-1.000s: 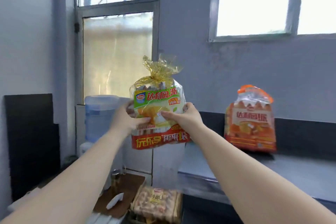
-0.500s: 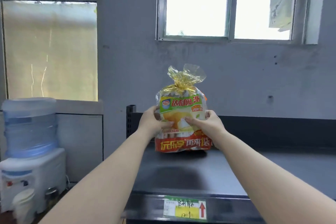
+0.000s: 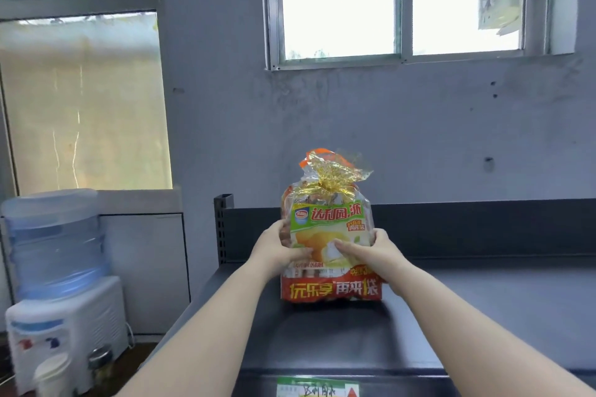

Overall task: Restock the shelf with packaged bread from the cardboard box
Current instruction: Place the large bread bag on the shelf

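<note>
A clear bread bag (image 3: pixel 329 235) with a green and yellow label, a red band along its bottom and a gold tied top stands upright on the dark shelf (image 3: pixel 467 309). My left hand (image 3: pixel 277 248) grips its left side and my right hand (image 3: pixel 367 248) grips its right side and front. Directly behind it, an orange-topped bread bag (image 3: pixel 311 156) shows only its top edge. The cardboard box is out of view.
The shelf has a low black back panel (image 3: pixel 483 226) against a grey wall, and a price tag (image 3: pixel 317 387) on its front lip. A water dispenser (image 3: pixel 58 284) with a blue bottle stands at the left, a white cup (image 3: pixel 51 374) before it.
The view swung right from the doorway to face the shelf. Both hands carried the bag over the shelf and lowered it in front of the orange-topped bag, which it now hides.
</note>
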{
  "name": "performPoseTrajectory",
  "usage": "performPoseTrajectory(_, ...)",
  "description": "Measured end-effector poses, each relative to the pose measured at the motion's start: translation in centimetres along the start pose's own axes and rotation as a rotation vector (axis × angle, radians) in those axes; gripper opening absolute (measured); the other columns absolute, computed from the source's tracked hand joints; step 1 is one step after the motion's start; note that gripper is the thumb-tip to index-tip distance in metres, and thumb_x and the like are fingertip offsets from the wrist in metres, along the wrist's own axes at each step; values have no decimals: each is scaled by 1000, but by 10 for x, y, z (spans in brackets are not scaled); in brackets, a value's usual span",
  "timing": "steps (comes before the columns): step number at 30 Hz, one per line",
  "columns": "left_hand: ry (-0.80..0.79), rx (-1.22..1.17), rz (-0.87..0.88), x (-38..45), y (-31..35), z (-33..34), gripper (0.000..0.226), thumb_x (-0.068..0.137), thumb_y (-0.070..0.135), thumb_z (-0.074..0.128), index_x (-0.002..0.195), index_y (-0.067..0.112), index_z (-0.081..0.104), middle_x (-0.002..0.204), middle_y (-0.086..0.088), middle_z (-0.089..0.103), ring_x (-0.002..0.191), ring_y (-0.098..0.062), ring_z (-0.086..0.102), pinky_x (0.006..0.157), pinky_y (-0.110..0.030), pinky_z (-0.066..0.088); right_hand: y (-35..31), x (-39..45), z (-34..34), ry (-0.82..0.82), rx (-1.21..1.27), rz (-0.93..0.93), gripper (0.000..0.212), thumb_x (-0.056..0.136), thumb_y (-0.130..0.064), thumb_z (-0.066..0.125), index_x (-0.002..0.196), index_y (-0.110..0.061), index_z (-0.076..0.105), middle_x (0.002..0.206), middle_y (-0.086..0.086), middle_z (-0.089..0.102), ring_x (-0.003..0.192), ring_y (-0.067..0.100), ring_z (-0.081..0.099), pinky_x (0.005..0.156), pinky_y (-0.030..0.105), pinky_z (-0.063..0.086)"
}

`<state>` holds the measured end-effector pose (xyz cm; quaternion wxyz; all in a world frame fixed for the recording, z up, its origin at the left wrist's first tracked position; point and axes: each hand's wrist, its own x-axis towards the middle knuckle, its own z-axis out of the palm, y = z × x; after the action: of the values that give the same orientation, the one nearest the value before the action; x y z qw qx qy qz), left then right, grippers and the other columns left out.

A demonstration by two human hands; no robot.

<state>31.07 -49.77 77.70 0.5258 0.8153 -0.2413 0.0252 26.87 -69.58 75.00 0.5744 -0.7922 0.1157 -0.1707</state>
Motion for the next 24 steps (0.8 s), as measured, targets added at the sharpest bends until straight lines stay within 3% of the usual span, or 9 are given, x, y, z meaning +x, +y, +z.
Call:
performPoseTrajectory(3, 1, 20, 8, -6, 5, -1, 65, 78, 14, 74, 135, 14, 42, 126, -3, 58, 100, -10, 53, 84, -25, 45, -4, -7, 0, 57, -54, -15, 95, 52, -53, 85, 126, -17, 37, 120, 5, 58, 104, 21, 62, 90, 42, 54)
performPoseTrajectory(6, 16, 35, 17, -11, 10, -1, 63, 81, 16, 72, 136, 14, 40, 128, -2, 56, 102, -11, 52, 85, -27, 45, -9, -16, 2, 143, -136, -66, 114, 58, -51, 84, 145, -14, 20, 134, 7, 47, 117, 24, 55, 94, 42, 51)
performPoseTrajectory(9, 47, 45, 17, -17, 13, -1, 62, 82, 15, 71, 135, 14, 39, 119, 2, 56, 98, -10, 52, 84, -26, 45, -14, -23, 4, 207, -214, -145, 108, 62, -47, 83, 144, -12, 23, 135, 8, 43, 119, 24, 51, 96, 42, 49)
performPoseTrajectory(12, 50, 70, -3, -23, 12, 1, 59, 84, 15, 69, 135, 15, 39, 115, 5, 54, 104, -13, 54, 86, -28, 45, -14, -27, 8, 175, -237, -177, 103, 60, -44, 85, 140, -15, 26, 129, 6, 49, 115, 22, 53, 95, 40, 50)
performPoseTrajectory(14, 31, 88, -18, -27, 9, 5, 52, 87, 19, 64, 134, 18, 42, 124, 1, 58, 112, -17, 56, 91, -32, 48, -12, -29, 9, 107, -217, -167, 114, 54, -43, 88, 143, -19, 20, 129, 4, 51, 114, 21, 55, 96, 40, 50)
performPoseTrajectory(18, 68, 96, -16, -30, 8, 5, 43, 91, 25, 58, 132, 24, 45, 120, 1, 60, 113, -22, 59, 90, -40, 51, -11, -31, 8, 64, -240, -133, 134, 40, -48, 90, 148, -26, 13, 131, 5, 47, 115, 22, 53, 98, 41, 48)
performPoseTrajectory(24, 121, 175, -30, -23, 9, 0, 46, 91, 41, 54, 134, 27, 44, 122, 0, 62, 105, -21, 63, 91, -45, 51, -14, -28, 7, 68, -159, -165, 118, 54, -48, 87, 148, -24, 19, 141, 4, 42, 124, 23, 48, 99, 41, 47)
